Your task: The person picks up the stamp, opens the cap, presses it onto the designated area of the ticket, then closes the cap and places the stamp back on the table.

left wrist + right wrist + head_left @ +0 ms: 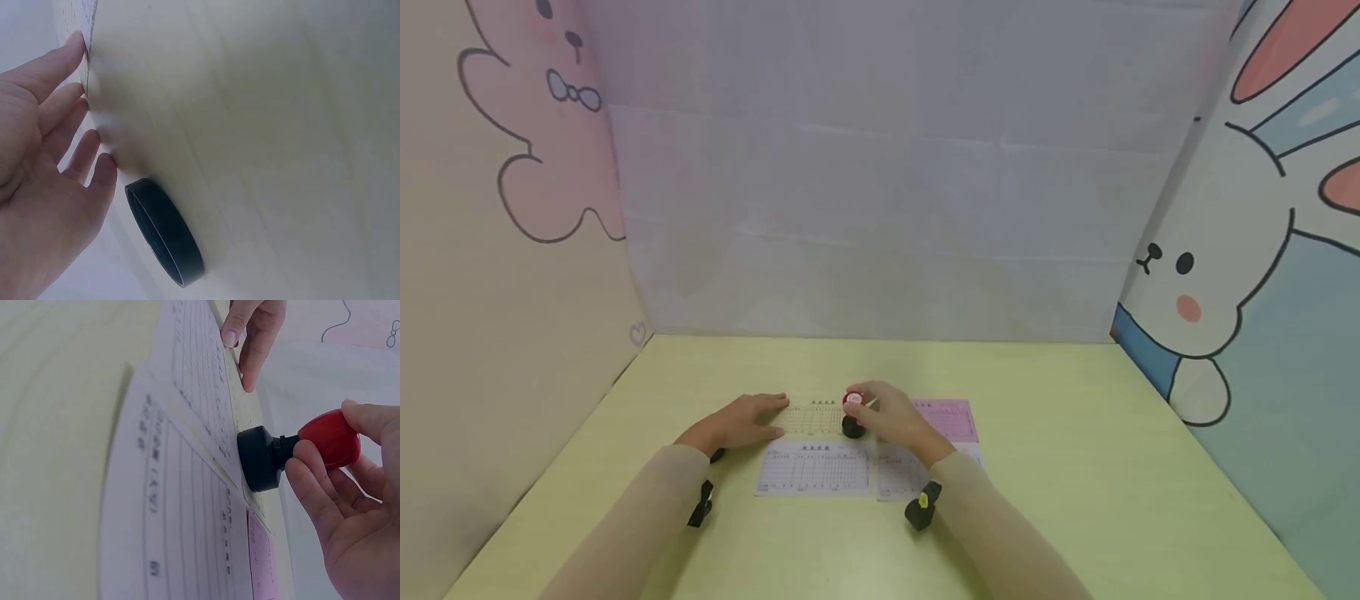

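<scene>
My right hand [891, 417] grips the red handle of a round stamp [331, 439]. Its black base [259, 459] stands on the yellow printed form [812, 419], toward that sheet's right side. My left hand [745, 421] lies at the left edge of the yellow form, fingers extended and fingertips down by the paper's edge. In the left wrist view, a black round cap [165, 231] lies on the table near the little finger. The stamp's printing face is hidden against the paper.
Two white printed forms, one on the left [812, 469] and one on the right [898, 473], lie nearer me, the right one partly under my wrist. A pink form [951, 419] lies right of the yellow one. The light table [1075, 467] meets cloth walls [880, 250] behind and at both sides.
</scene>
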`<move>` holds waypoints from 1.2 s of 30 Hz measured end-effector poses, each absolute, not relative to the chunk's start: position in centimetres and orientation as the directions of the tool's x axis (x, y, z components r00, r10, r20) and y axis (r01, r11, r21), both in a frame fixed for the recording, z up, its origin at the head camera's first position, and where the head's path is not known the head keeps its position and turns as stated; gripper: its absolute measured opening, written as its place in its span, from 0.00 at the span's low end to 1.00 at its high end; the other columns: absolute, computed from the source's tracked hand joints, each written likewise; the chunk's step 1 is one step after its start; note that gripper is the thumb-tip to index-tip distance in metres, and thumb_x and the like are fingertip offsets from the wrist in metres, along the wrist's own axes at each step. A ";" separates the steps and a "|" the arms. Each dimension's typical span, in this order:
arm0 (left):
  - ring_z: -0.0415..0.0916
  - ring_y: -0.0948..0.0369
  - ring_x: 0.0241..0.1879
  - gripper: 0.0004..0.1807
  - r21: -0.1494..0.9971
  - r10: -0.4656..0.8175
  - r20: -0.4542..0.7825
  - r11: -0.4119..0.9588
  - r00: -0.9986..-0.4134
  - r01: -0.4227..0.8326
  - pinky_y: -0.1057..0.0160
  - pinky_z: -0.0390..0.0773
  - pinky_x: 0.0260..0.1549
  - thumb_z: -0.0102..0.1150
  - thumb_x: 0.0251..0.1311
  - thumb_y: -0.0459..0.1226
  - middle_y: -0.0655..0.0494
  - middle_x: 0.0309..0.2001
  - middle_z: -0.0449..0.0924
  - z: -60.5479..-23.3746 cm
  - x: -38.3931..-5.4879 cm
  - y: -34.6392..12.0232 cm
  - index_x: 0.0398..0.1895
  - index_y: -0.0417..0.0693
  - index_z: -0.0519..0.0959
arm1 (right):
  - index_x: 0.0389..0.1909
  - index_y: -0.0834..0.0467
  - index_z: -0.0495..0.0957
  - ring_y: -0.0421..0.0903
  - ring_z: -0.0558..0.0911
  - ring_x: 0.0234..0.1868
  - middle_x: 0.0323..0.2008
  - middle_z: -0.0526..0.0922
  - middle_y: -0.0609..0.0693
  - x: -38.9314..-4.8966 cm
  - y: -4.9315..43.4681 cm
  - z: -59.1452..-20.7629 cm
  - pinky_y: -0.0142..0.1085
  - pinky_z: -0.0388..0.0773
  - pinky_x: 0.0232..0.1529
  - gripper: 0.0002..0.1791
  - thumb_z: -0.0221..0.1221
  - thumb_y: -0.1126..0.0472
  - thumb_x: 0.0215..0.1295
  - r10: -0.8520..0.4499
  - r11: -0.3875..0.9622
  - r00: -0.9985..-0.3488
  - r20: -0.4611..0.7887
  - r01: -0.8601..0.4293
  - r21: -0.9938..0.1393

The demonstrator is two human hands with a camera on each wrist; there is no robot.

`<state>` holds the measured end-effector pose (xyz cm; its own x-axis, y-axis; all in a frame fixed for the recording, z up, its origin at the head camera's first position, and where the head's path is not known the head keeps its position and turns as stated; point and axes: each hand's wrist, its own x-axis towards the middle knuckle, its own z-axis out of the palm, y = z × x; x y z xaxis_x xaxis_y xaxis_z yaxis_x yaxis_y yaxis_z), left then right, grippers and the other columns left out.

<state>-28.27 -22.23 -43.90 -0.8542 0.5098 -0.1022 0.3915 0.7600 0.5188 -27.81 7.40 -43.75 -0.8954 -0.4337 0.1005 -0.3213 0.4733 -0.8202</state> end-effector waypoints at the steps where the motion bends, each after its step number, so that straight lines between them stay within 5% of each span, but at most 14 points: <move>1: 0.52 0.35 0.72 0.34 0.515 0.509 -0.100 0.762 -0.855 0.393 0.36 0.55 0.68 0.62 0.68 0.40 0.34 0.73 0.60 -43.9 -28.3 -22.2 0.71 0.30 0.64 | 0.63 0.55 0.76 0.42 0.82 0.39 0.49 0.79 0.49 -27.8 7.4 -43.8 0.38 0.82 0.29 0.24 0.59 0.48 0.73 -0.433 0.463 -0.896 0.097 -0.314 -0.829; 9: 0.52 0.35 0.72 0.34 0.516 0.509 -0.102 0.762 -0.855 0.392 0.37 0.54 0.68 0.62 0.68 0.40 0.34 0.72 0.60 -43.8 -28.4 -22.2 0.71 0.30 0.64 | 0.65 0.56 0.75 0.47 0.84 0.39 0.47 0.79 0.49 -27.7 7.6 -43.6 0.43 0.83 0.30 0.25 0.59 0.48 0.73 -0.434 0.439 -0.895 0.101 -0.308 -0.844; 18: 0.52 0.34 0.72 0.34 0.515 0.515 -0.097 0.758 -0.852 0.400 0.36 0.55 0.68 0.62 0.69 0.40 0.33 0.72 0.59 -44.0 -28.4 -22.3 0.71 0.30 0.64 | 0.65 0.60 0.74 0.44 0.87 0.39 0.44 0.86 0.48 -27.5 8.8 -42.4 0.37 0.83 0.40 0.25 0.58 0.50 0.74 -0.442 0.456 -0.884 0.149 -0.364 -0.812; 24: 0.52 0.35 0.72 0.34 0.526 0.493 -0.104 0.764 -0.864 0.373 0.36 0.54 0.68 0.63 0.68 0.40 0.34 0.73 0.59 -43.8 -28.3 -22.2 0.72 0.31 0.64 | 0.65 0.59 0.74 0.44 0.87 0.41 0.42 0.88 0.45 -27.3 9.9 -41.3 0.45 0.81 0.50 0.26 0.57 0.48 0.75 -0.444 0.439 -0.883 0.156 -0.365 -0.821; 36: 0.50 0.36 0.73 0.35 0.538 0.475 -0.113 0.768 -0.873 0.348 0.37 0.52 0.69 0.62 0.68 0.41 0.36 0.74 0.58 -44.0 -28.3 -22.4 0.73 0.33 0.64 | 0.64 0.56 0.74 0.52 0.87 0.40 0.49 0.85 0.50 -26.8 12.2 -39.9 0.54 0.78 0.53 0.22 0.57 0.52 0.75 -0.454 0.374 -0.866 0.208 -0.397 -0.838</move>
